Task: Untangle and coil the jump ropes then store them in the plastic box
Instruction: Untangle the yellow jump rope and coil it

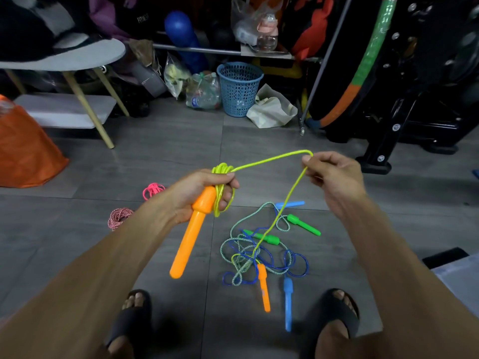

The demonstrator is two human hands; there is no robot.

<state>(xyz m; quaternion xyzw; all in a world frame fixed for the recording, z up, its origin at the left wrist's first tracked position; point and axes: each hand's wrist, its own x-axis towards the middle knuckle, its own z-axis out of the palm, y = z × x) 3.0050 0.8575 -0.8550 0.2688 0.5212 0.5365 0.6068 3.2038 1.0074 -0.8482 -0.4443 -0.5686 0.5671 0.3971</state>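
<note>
Grey floor tiles (168,141) run back to a cluttered wall with a blue basket (239,88). Left hand (204,193) grips an orange handle (190,234) and yellow-green rope (269,159) coils; right hand (334,177) pinches that rope above the tangled ropes (259,257) lying between the feet.

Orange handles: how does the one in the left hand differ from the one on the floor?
The orange handle in the left hand is lifted, with yellow-green rope coiled beside it; the orange handle on the floor lies flat by the tangle. The held one looks larger, being nearer the camera. Same colour and shape.
</note>
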